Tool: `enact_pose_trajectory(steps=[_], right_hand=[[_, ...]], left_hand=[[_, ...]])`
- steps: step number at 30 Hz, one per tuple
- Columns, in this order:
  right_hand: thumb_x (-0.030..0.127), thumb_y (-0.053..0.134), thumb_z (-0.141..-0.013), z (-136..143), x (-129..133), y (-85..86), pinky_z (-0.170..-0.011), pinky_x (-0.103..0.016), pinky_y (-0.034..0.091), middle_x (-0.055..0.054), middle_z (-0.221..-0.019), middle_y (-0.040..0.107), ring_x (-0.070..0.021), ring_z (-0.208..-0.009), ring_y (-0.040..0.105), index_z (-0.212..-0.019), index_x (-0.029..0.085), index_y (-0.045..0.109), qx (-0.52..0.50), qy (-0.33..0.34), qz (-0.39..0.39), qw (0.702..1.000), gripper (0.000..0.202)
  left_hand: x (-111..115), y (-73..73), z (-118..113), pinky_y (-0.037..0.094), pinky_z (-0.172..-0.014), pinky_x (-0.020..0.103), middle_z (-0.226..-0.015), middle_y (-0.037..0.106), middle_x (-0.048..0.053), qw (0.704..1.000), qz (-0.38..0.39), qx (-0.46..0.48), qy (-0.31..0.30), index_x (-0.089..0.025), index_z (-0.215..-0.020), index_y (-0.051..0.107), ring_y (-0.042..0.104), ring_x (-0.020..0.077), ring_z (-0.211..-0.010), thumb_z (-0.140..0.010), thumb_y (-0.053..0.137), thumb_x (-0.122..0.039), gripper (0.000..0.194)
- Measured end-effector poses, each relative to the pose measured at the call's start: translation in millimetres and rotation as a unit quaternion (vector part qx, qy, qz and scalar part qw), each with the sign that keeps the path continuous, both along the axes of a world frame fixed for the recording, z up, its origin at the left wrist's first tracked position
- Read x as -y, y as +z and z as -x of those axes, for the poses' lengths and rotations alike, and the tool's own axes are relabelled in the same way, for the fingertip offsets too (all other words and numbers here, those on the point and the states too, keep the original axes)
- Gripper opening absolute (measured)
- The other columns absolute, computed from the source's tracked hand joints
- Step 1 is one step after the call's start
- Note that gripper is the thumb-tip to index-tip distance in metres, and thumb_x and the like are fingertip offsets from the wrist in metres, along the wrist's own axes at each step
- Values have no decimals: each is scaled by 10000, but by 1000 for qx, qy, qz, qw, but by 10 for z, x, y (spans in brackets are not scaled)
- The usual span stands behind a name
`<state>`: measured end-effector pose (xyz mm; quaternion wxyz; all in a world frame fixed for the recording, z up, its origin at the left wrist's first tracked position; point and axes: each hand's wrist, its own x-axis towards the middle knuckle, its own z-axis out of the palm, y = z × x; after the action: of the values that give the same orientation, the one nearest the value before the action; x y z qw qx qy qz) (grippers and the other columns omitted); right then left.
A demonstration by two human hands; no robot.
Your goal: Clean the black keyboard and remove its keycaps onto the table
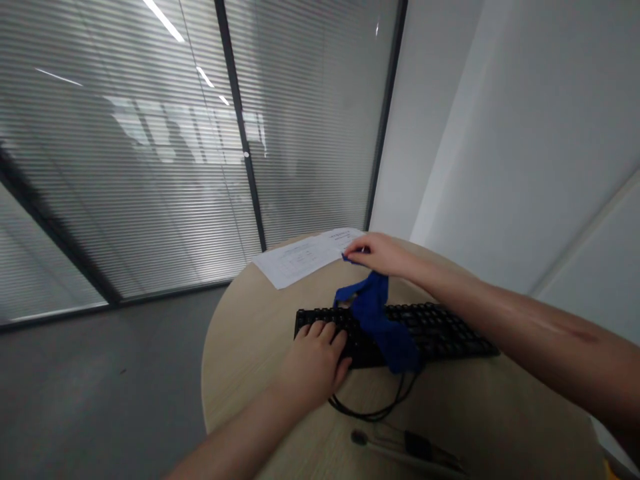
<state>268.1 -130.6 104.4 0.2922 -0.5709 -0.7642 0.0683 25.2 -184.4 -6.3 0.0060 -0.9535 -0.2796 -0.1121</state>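
A black keyboard [440, 328] lies on the round wooden table. My left hand [314, 360] rests on its left end, fingers apart and lying over the keys, the thumb near the front edge. Above the keyboard, my right hand [375, 253] is closed in a pinch on a blue cloth [377, 313]. The cloth hangs down from the fingers, and its lower end drapes across the middle of the keyboard and over the front edge. Part of the keyboard's right side is hidden behind my right forearm.
White printed sheets [305, 260] lie at the table's far edge. A looped black cable [373, 417] runs in front of the keyboard. Nearer to me lie a slim brush-like tool [360, 437] and another dark-ended item [417, 445]. Glass panels with blinds [310, 133] stand behind the table [235, 353].
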Motion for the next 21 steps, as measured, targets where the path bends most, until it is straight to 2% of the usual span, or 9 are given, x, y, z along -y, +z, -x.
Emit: enact_pose_trajectory(steps=[3, 4, 6, 10, 13, 17, 21], right_hand=[[196, 657, -872, 157, -42, -634, -920, -301, 515, -68, -1041, 793, -206, -991, 713, -1010, 178, 792, -3, 15, 100, 995, 194], [197, 658, -869, 186, -49, -779, -936, -305, 514, -76, -1084, 786, -212, -1023, 709, -1051, 177, 784, 0, 27, 118, 993, 222], [177, 664, -845, 197, -57, -944, -943, -305, 515, -83, -1123, 777, -214, -1038, 709, -1119, 174, 764, 1, 38, 137, 990, 292], [201, 656, -837, 105, -67, -941, -926, -309, 516, -71, -1048, 795, -229, -988, 723, -1016, 180, 798, 47, 47, 184, 981, 230], [245, 638, -853, 43, -60, -888, -901, -315, 520, -64, -1009, 804, -246, -948, 735, -961, 193, 821, 83, 44, 223, 970, 219], [236, 661, -827, 50, -40, -879, -941, -322, 513, -74, -1092, 789, -255, -1021, 721, -1026, 196, 812, 80, 27, 219, 972, 253], [176, 679, -794, 146, -70, -886, -915, -309, 521, -69, -1084, 790, -236, -1000, 724, -1029, 191, 802, 62, 22, 212, 975, 265]], left_hand=[[56, 2, -22, 477, -966, 569, -1206, 649, 172, 999, 3, 0, 34, -172, -1227, 647, 562, 377, -1153, -910, 602, -393, 389], [58, -5, -23, 475, -972, 567, -1228, 642, 175, 999, 4, 5, 46, -177, -1230, 645, 556, 378, -1166, -904, 612, -412, 403], [28, -16, -9, 486, -966, 544, -1237, 640, 169, 997, 6, 15, 69, -186, -1209, 651, 561, 367, -1158, -905, 609, -457, 409], [-174, 5, 104, 521, -898, 472, -1175, 660, 143, 991, 10, 18, 132, -196, -1150, 667, 592, 330, -1098, -941, 546, -473, 367], [-374, 46, 243, 525, -872, 454, -1182, 664, 140, 981, 23, 22, 190, -196, -1214, 643, 612, 334, -1087, -930, 546, -481, 413], [-530, 74, 376, 530, -822, 438, -1090, 715, 147, 964, 112, 20, 239, -174, -1189, 638, 681, 336, -984, -911, 521, -578, 504], [-557, 48, 388, 527, -782, 401, -1032, 754, 151, 955, 170, 15, 245, -172, -1075, 667, 712, 327, -950, -907, 513, -591, 476]])
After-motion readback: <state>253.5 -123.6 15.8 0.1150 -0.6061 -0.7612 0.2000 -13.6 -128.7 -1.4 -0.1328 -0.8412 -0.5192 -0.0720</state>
